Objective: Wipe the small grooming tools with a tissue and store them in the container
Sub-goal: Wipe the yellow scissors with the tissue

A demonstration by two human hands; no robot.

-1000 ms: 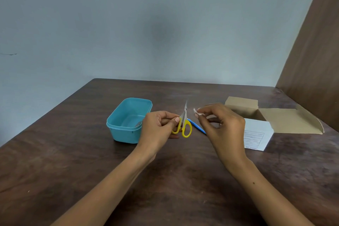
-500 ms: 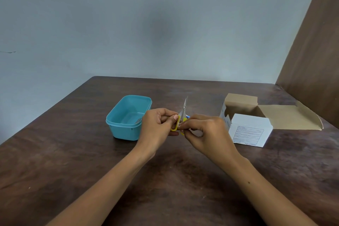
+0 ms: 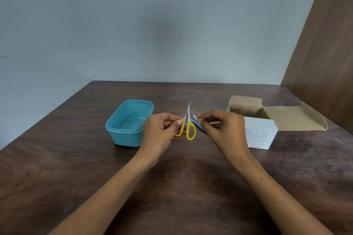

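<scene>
While pinched upright, scissors (image 3: 188, 124), tissue (image 3: 198, 118) beside.

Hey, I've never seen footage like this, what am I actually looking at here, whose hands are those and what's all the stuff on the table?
There is no machine here. A person wears a camera on their head, so this single view looks forward and down at their own two bare arms.

The left hand grips small scissors with yellow handles, blades pointing up and away. The right hand pinches a small white tissue piece in its fingers, just beside the blades.

On the dark wooden table stand an open teal container on the left and an opened cardboard box on the right. A blue tool lies partly hidden behind the right hand.
</scene>
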